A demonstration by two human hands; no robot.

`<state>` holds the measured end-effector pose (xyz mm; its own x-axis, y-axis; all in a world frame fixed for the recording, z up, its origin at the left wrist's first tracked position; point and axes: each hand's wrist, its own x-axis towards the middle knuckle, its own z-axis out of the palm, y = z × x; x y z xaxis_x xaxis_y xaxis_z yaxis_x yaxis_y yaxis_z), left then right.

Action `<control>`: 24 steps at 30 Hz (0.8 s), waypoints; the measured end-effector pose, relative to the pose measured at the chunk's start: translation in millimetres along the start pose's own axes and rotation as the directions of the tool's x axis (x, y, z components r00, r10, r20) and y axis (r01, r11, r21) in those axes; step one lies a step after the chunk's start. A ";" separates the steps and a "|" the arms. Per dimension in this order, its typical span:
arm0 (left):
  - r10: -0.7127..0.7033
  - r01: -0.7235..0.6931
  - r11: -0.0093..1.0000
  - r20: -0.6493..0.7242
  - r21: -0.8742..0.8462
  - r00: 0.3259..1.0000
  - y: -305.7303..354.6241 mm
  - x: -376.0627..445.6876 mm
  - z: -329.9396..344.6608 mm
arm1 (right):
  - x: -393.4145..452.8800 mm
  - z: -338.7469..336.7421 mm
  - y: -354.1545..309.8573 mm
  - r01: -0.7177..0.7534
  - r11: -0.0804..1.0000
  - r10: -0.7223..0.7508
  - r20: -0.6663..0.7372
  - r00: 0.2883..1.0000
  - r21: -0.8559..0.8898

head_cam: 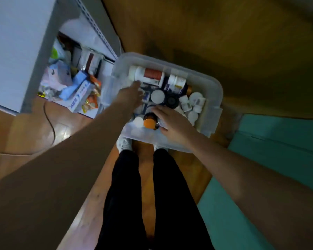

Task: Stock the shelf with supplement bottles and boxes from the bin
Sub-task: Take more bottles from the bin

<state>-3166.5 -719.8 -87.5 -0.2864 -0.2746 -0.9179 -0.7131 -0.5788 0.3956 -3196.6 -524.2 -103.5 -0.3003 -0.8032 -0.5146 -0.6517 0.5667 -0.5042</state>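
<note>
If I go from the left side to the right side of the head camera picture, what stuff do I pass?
White shelf unit → packets on the bottom shelf → left hand → amber bottle with orange cap → right hand → small white bottles → bin rim → teal mat.

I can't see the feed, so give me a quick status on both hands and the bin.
Left hand open, reaching among boxes in the bin. Right hand beside the orange-capped bottle, grip unclear. Nothing lifted yet, nothing in the way.

Bottles (153, 74) in bin (213, 107), shelf (105, 42) just left.
</note>
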 end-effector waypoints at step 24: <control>-0.077 0.067 0.882 -0.004 -0.466 0.997 15.2 -48.1 4.4 | -57.6 -37.4 -31.0 -0.074 0.731 0.411 -0.351 0.841 0.678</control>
<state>-3166.4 -712.0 -37.5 -0.2280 -0.2318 -0.9457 -0.3503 -0.8867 0.3018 -3185.2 -502.4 -32.3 -0.7650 -0.5078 -0.3962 0.0179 0.5982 -0.8011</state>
